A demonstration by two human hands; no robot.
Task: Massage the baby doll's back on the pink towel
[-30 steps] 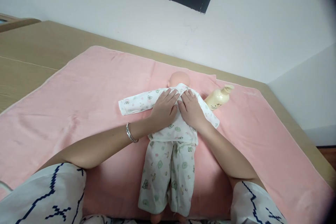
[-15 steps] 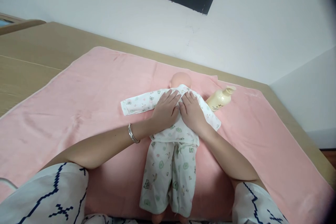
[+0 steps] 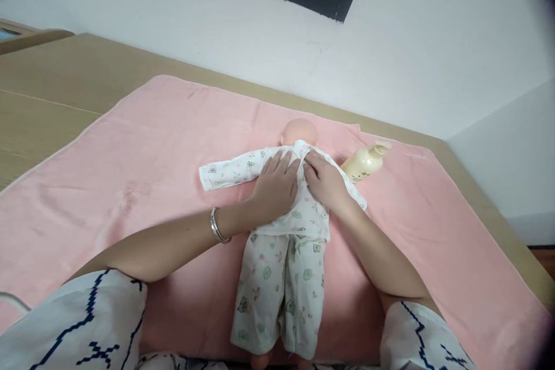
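A baby doll (image 3: pixel 298 130) lies face down on a pink towel (image 3: pixel 143 144), dressed in a white patterned shirt (image 3: pixel 303 214) and matching trousers (image 3: pixel 277 289). My left hand (image 3: pixel 275 188) lies flat on the doll's upper back, fingers stretched towards the neck, a silver bangle on the wrist. My right hand (image 3: pixel 323 179) rests beside it on the right shoulder, its fingers curled at the shirt's collar. One shirt sleeve (image 3: pixel 229 170) stretches out to the left.
A cream pump bottle (image 3: pixel 364 163) lies on the towel just right of the doll's shoulder. The towel covers a wooden surface (image 3: pixel 47 92) against a white wall. A dark frame hangs at the top.
My right hand's fingers have curled in at the collar; before they lay flatter. The left hand stays on the doll's back. The view shifted slightly.
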